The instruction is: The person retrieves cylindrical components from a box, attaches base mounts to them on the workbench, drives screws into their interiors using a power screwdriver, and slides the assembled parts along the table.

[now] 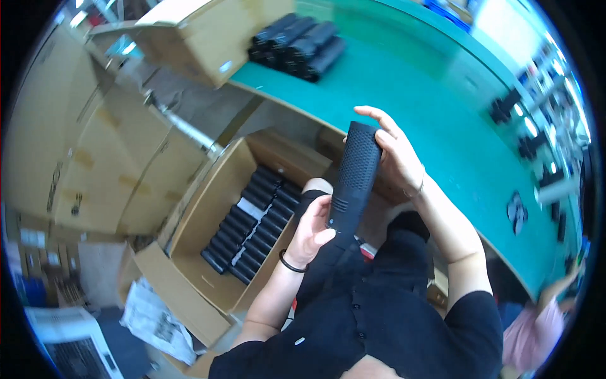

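A black cylinder (pixel 355 165) with a dimpled upper section and a ribbed band lower down is tilted in front of my body, between both hands. My left hand (pixel 309 232), with a dark band at its wrist, grips the lower end from the left side. At the upper end, my right hand (pixel 399 156) presses its thumb against the cylinder; one finger stretches past the top and the others are partly hidden. Below on the left, an open cardboard box (pixel 201 221) holds rows of similar black cylinders (pixel 230 235) with a pale piece between some of them.
A green-topped workbench (pixel 410 82) runs from the top to the right. On it are a pile of black cylinders (pixel 298 45) and a cardboard box (pixel 218 41). Large cardboard panels (pixel 82 139) stand at the left. A person in pink (pixel 533 335) is at the lower right.
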Demonstrator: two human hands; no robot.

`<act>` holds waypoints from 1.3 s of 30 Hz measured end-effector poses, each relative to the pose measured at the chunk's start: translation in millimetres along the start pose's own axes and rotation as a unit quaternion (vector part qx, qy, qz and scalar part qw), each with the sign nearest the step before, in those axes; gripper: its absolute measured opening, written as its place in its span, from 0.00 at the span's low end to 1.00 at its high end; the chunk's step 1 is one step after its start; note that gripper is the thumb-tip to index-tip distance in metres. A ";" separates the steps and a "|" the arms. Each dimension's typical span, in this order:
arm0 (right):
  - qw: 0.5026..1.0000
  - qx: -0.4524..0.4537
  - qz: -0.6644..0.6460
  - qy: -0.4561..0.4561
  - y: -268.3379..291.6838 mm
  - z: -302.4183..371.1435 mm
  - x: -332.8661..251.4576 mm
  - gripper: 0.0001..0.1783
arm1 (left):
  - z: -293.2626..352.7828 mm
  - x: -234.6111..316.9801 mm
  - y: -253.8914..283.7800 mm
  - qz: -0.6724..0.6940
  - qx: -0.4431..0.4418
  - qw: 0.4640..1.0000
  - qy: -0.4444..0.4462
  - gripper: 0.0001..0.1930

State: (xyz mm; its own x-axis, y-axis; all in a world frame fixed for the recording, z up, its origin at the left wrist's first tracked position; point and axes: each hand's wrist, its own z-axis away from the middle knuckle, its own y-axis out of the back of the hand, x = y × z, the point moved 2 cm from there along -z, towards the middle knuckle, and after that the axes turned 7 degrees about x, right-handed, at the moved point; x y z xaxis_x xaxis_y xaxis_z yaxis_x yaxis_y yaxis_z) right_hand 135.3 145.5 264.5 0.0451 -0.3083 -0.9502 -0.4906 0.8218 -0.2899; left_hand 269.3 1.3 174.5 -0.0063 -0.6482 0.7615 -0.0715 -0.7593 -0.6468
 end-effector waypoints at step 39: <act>0.874 0.414 0.186 0.173 210.0 222.7 -73.8 0.16 | -51.7 -132.1 -231.3 -0.402 -0.213 0.888 0.064 0.34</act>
State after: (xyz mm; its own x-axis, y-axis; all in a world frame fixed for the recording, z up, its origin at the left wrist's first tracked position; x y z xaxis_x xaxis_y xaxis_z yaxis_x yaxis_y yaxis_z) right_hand 222.8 447.5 248.3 -0.3199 0.0450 -0.9464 0.3889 0.9171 -0.0878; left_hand 235.1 265.6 225.7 0.1063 0.1265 0.9863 -0.4747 -0.8651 0.1621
